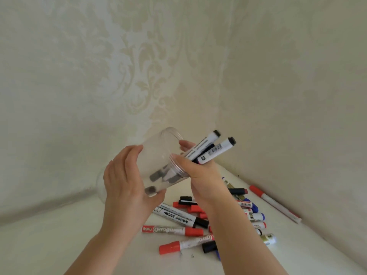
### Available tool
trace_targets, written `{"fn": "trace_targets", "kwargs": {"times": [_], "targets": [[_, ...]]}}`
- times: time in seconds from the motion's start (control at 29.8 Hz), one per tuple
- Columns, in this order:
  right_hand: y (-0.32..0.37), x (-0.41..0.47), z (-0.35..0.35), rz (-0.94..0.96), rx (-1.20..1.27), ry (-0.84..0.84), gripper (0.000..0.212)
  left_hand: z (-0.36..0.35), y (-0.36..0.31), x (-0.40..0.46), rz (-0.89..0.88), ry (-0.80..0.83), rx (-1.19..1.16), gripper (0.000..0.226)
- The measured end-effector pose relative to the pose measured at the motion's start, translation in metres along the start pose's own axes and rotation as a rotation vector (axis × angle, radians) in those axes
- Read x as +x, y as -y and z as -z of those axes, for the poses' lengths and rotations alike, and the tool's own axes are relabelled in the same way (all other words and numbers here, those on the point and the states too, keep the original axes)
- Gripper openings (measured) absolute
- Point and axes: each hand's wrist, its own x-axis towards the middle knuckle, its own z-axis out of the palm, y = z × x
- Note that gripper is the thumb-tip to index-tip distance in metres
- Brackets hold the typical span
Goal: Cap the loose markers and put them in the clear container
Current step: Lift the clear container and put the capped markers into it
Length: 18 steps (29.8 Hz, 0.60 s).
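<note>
Two bare hands hold a clear container (158, 155) above a white desk (59, 245) set in a corner of patterned wallpaper (178, 56). Left hand (127, 187): fingers curled around the container's closed base, which is tilted so that its threaded mouth faces up and to the right. Right hand (198, 173): fingers gripping a bundle of black-capped markers (210, 151) at the mouth, white barrels projecting up and to the right, lower ends inside the container; dark caps show through the wall near the base. Beneath the hands, a loose pile of markers (198, 221) lies on the desk, with red, black and blue caps, several crossing one another. One long red-capped marker (276, 205) lies apart, near the right wall.
</note>
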Motion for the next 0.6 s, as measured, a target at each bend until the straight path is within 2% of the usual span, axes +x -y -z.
{"fn": "trace_targets", "kwargs": {"times": [0.1,0.2,0.44,0.54,0.6], "targets": [[0.004,0.004,0.002,-0.03,0.012,0.029,0.053,-0.005,0.0,-0.001,0.002,-0.03,-0.015,0.1],[0.002,0.004,0.004,0.021,0.019,-0.004,0.064,-0.009,0.003,-0.001,0.012,-0.052,-0.064,0.101],[0.008,0.002,0.001,0.181,-0.142,-0.115,0.071,-0.018,0.006,-0.01,0.07,-0.031,-0.259,0.108],[0.01,0.001,0.0,0.349,-0.219,-0.22,0.047,-0.019,0.01,-0.011,0.062,-0.072,-0.337,0.107],[0.006,-0.001,-0.007,0.375,-0.451,-0.125,0.031,-0.021,0.013,-0.01,0.038,-0.089,-0.358,0.108]]}}
